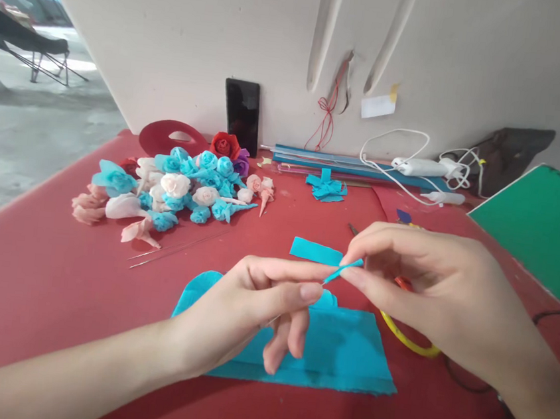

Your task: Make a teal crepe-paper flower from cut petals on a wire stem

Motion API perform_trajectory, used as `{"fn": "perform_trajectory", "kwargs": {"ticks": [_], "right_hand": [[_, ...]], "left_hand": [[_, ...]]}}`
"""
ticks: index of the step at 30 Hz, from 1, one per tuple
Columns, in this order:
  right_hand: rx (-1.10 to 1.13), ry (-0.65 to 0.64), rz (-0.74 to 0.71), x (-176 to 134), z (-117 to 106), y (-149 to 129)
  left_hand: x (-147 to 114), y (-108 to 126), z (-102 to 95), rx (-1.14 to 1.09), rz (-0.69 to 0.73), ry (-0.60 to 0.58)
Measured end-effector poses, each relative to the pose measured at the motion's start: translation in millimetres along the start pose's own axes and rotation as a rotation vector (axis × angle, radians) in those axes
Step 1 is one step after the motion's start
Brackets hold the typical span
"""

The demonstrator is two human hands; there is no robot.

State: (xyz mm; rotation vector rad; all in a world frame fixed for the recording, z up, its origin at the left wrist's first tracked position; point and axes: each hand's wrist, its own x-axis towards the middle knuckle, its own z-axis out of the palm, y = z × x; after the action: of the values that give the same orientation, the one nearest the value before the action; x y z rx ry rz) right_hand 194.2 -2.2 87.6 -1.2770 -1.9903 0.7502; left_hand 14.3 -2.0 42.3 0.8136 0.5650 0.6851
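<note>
My left hand (271,295) pinches a thin wire (272,321) between thumb and forefinger, the other fingers curled below. At the wire's upper end is a narrow, folded or rolled blue crepe paper strip (337,273). My right hand (417,277) grips that strip between thumb and fingertips. Beneath my hands lies a larger blue crepe paper sheet (345,350), partly covered by the left hand. Just behind the fingertips rests a flat blue paper piece (316,250). Yellow-handled scissors (411,343), mostly hidden, lie under my right hand.
Blue, white and pink paper flowers (177,189) are heaped at the left, with thin wires (175,250) before them. Blue scraps (326,186) lie farther back. A phone (242,115) leans on the wall near a white power strip (422,168). A green board (542,230) stands right.
</note>
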Motion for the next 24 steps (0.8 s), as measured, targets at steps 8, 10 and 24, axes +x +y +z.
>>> {"fn": "perform_trajectory", "kwargs": {"ticks": [8, 10, 24], "right_hand": [[0.121, -0.051, 0.095, 0.6, -3.1, 2.0], [0.137, -0.059, 0.096, 0.1, -3.1, 2.2], [0.061, -0.094, 0.105, 0.5, -4.4, 8.5]], "left_hand": [[-3.8, -1.8, -3.7, 0.088, 0.031, -0.059], [-5.3, -2.3, -3.3, 0.115, 0.066, -0.036], [-4.6, -2.8, 1.1, 0.1, 0.068, 0.025]]}}
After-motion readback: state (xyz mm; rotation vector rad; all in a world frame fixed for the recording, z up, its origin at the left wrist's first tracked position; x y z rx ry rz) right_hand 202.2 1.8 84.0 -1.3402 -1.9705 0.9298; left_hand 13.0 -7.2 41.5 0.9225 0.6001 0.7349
